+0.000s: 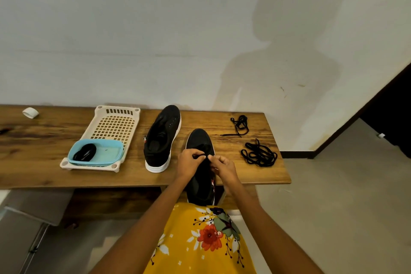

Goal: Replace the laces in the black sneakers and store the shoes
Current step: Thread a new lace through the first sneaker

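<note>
I see both hands over the near black sneaker [200, 176], which hangs over the tabletop [33, 151] near edge, toe pointing far. My left hand [189, 162] pinches a black lace [198, 156] at the shoe's middle; right hand [223, 168] has curled fingers pinching the same lace just beside it. Second black sneaker [161, 140] sits left of it, fully on the tabletop, no hand on it. Two loose black lace piles lie right: far one [239, 124], near one [259, 154]. Left: cream basket tray [111, 127] carrying a blue dish [106, 153] with a coiled black lace bundle [85, 151]. White roll [30, 112] at far left.
</note>
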